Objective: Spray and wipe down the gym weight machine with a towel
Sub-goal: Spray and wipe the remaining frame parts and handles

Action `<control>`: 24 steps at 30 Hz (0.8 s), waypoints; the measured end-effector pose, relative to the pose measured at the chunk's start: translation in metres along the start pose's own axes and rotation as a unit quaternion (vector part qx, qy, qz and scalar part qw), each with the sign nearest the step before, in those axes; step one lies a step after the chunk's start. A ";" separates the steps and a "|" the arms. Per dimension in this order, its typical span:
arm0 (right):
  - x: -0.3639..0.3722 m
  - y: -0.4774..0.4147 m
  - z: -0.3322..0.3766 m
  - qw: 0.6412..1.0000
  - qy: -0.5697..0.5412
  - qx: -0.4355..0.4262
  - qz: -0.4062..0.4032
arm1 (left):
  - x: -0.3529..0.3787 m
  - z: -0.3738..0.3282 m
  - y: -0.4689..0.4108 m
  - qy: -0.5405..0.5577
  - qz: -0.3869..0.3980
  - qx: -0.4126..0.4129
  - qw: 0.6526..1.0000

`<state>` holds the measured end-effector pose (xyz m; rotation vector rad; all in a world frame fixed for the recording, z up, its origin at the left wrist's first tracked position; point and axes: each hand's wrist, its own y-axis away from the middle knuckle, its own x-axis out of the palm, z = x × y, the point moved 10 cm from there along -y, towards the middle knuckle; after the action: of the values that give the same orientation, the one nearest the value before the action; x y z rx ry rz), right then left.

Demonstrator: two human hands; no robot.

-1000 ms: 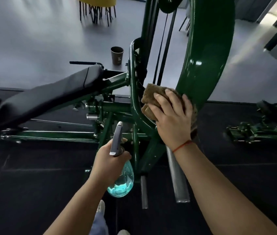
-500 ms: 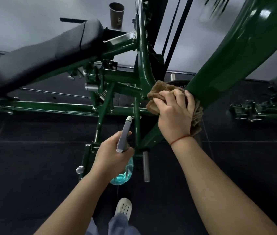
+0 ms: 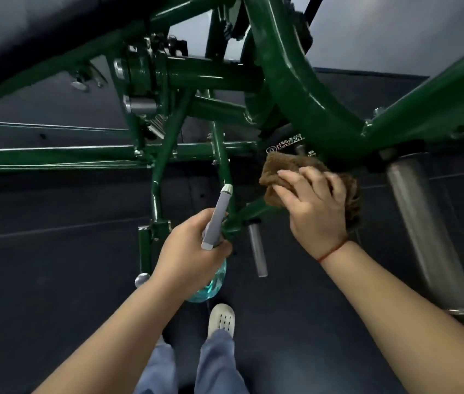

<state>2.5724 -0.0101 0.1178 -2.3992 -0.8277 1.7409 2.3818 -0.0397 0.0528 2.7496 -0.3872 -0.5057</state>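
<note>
The dark green weight machine frame (image 3: 307, 98) fills the upper view, its thick curved tube sweeping down to a joint at the right. My right hand (image 3: 314, 206) grips a brown towel (image 3: 282, 169) bunched under its fingers, just below that curved tube and over a lower green strut (image 3: 253, 211). My left hand (image 3: 193, 245) holds a spray bottle with a grey head (image 3: 219, 217) and a blue-tinted clear body (image 3: 210, 285), its nozzle pointing up at the frame.
A black padded bench (image 3: 34, 27) crosses the top left. Two steel weight pegs stick out low: a short one (image 3: 257, 251) and a long thick one (image 3: 429, 234) at right. Dark rubber floor (image 3: 54, 280) lies below; my shoe (image 3: 222, 318) stands under the bottle.
The view has dropped lower and closer to the frame. My right hand has slid the towel down off the broad green arm to the lower joint. The left hand still holds the bottle.
</note>
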 end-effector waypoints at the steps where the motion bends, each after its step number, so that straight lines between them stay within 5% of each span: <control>1: 0.009 0.001 -0.007 0.999 0.025 0.024 0.012 | 0.000 0.004 -0.003 -0.001 0.008 0.003 1.000; 7: 0.064 0.001 -0.011 0.985 0.144 0.066 0.067 | 0.004 0.038 -0.022 0.026 0.038 -0.006 0.999; 16: 0.236 0.054 0.053 0.895 0.110 -0.014 0.432 | 0.014 0.106 -0.043 0.041 0.015 -0.045 0.998; 24: 0.331 0.099 0.093 0.845 0.089 -0.108 0.516 | 0.045 0.159 -0.069 0.081 -0.041 -0.089 0.992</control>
<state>2.5982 0.0324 -0.2369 -3.4212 0.4709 1.5925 2.3760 -0.0324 -0.1255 2.6171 -0.1821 -0.3166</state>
